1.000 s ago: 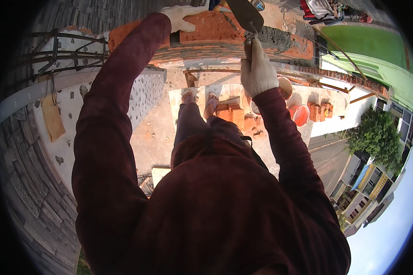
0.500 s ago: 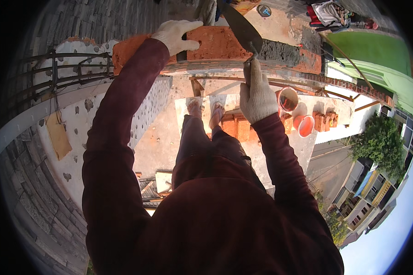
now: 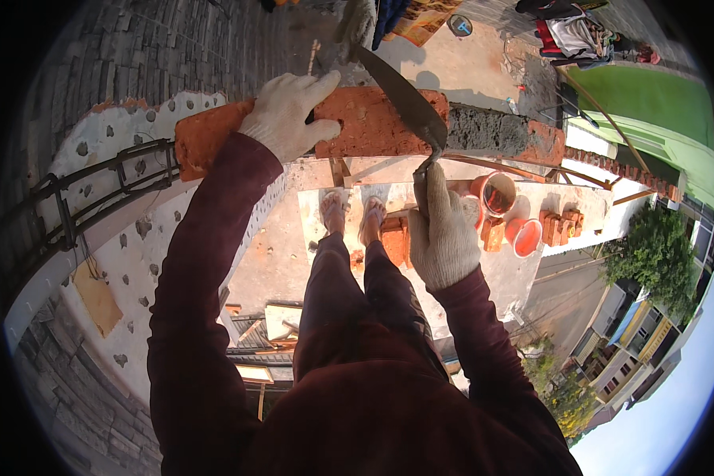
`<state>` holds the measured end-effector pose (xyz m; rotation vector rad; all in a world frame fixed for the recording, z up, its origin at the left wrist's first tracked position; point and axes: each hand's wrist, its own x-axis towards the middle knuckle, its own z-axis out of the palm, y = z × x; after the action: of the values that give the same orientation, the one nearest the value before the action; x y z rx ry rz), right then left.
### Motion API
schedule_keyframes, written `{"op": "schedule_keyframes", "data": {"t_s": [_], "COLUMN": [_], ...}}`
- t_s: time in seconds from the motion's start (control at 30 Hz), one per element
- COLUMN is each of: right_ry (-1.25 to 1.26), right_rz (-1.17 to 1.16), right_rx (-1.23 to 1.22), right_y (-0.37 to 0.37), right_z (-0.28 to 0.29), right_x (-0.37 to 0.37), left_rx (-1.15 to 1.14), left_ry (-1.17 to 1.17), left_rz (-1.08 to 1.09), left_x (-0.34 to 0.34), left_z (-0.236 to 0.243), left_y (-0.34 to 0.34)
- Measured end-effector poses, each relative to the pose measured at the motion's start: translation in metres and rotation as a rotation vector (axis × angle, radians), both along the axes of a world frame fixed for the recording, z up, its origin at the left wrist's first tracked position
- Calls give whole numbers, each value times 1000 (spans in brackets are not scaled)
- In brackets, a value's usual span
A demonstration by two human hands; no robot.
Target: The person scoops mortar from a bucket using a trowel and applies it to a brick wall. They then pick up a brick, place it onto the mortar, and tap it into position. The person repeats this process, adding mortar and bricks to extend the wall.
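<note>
Both my hands wear pale knitted gloves. My left hand lies across the joint between the left-end brick and the middle brick. Its thumb rests on the middle brick, while its fingers reach apart from the thumb toward the far edge. In my right hand is a trowel, gripped by its handle. The dark blade slants up and left over the right part of the middle brick; whether it touches cannot be told. Grey mortar covers the wall top just right of that brick.
Steel reinforcement bars project from the wall's left end. Below stand orange buckets and stacked bricks. Timber pieces run along the wall's near side. Clothes lie in a heap at the far right.
The view has shifted, so the wall and bricks sit lower in the picture. The trowel remains slanted over the middle brick, and my left hand stays at the joint with its fingers slightly more raised.
</note>
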<state>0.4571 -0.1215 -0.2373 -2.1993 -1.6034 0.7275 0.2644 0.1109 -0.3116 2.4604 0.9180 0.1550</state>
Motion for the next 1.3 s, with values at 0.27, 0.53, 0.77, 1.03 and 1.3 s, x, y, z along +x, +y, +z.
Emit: {"op": "schedule_keyframes", "data": {"t_s": [0.27, 0.53, 0.77, 1.03, 1.3], "right_ry": [98, 120, 77, -271, -607], "right_rz": [-28, -21, -33, 145, 767], "right_rx": [-149, -94, 201, -106, -140], "right_y": [14, 14, -15, 11, 172], "right_z": [15, 10, 11, 15, 30], "right_x": [7, 7, 10, 18, 10], "left_rx": [32, 48, -154, 177, 180], "left_ry": [-55, 5, -484, 122, 227], "left_rz": [-4, -37, 401, 32, 125], "left_x": [-2, -1, -42, -10, 55], "left_z": [-3, 1, 49, 31, 23], "left_y": [-2, 1, 7, -110, -164]}}
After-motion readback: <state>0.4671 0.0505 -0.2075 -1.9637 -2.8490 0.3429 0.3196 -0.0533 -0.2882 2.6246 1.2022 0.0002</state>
